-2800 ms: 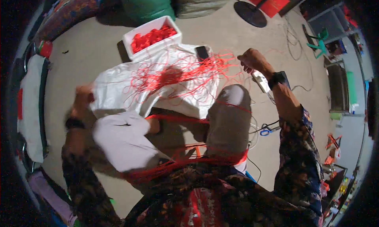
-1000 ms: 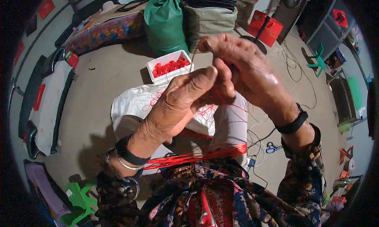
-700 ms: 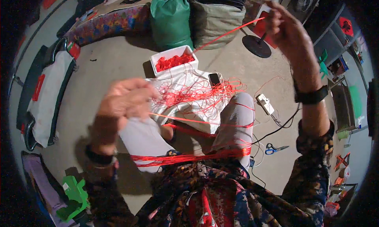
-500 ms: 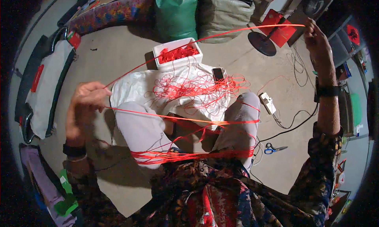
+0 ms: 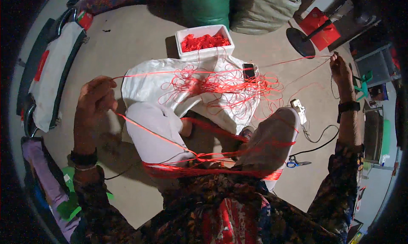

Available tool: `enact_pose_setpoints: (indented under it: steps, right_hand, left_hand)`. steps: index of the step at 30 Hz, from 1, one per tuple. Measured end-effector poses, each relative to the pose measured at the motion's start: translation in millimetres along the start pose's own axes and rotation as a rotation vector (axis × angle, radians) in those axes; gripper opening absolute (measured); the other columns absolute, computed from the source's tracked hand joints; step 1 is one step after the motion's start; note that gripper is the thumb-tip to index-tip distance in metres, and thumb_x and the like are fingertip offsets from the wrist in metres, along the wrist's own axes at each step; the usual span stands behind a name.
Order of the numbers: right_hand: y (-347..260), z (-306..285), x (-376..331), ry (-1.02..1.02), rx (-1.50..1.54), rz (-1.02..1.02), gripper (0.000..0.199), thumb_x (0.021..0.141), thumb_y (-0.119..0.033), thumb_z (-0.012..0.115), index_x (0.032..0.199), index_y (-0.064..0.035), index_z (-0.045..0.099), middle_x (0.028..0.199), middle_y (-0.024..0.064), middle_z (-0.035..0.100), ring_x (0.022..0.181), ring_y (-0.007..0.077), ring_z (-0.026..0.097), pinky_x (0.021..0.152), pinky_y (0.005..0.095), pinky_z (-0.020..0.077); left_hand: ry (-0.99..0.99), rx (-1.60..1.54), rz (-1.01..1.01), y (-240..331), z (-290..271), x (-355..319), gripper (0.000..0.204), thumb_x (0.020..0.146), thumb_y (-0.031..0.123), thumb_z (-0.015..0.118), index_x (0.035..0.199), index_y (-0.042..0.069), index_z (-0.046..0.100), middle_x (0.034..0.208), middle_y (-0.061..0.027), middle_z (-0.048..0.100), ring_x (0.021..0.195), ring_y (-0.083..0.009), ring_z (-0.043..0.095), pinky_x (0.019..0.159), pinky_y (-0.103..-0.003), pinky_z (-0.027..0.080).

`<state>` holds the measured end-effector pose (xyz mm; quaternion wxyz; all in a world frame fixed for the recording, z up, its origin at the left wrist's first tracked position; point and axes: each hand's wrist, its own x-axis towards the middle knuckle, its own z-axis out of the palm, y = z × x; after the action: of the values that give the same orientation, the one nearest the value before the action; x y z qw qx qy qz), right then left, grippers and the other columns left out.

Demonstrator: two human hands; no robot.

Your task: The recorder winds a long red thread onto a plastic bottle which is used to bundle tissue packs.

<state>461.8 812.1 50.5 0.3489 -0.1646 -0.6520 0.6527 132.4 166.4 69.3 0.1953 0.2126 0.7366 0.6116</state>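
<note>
A thin red cord (image 5: 157, 73) stretches across from my left hand (image 5: 97, 94) to my right hand (image 5: 341, 72). My left hand is closed on it, and a second length slants from those fingers down to the strands between my knees. The right fingertips pinch the cord far out to the right, where another thin strand slopes back toward the pile. Several turns of red cord (image 5: 204, 172) loop around both my legs. Ahead of them, a loose tangle of red cord (image 5: 212, 86) lies on a white woven sack (image 5: 142, 89).
A white box (image 5: 205, 53) holding red material stands behind the sack. A phone (image 5: 248, 70) lies beside the tangle. To the right are a power strip (image 5: 298, 111), blue-handled scissors (image 5: 293, 162) and a round black stand base (image 5: 300, 43). Green (image 5: 207, 8) and pale (image 5: 265, 10) bags stand at the back.
My right hand is lower in view, and the cord between my hands hangs nearer the tangle. The view has shifted slightly. Both hands keep hold of the cord.
</note>
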Motion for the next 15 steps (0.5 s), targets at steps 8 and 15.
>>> enact_pose_setpoints:
  steps: [8,15]
  right_hand:
    - [25.6,19.5,-0.7,-0.028,-0.056,0.351,0.031,0.09,-0.021,0.054,0.114,-0.0016,0.053,0.096,0.0078,0.058,0.09,0.0196,0.06,0.076,0.0312,0.0518]
    - [35.9,92.0,-64.7,-0.455,-0.974,0.588,0.021,0.083,-0.016,0.051,0.092,0.0007,0.061,0.08,0.0081,0.063,0.065,0.016,0.062,0.048,0.0252,0.0479]
  left_hand:
    - [-0.109,-0.111,-0.076,44.2,22.3,-3.5,0.028,0.091,0.031,0.051,0.095,0.003,0.056,0.048,0.0049,0.027,0.041,-0.0065,0.029,0.047,-0.026,0.039]
    - [-0.087,-0.193,-0.082,54.8,72.4,13.1,0.028,0.096,0.026,0.044,0.105,0.001,0.053,0.052,0.0049,0.026,0.046,-0.0075,0.029,0.055,-0.027,0.038]
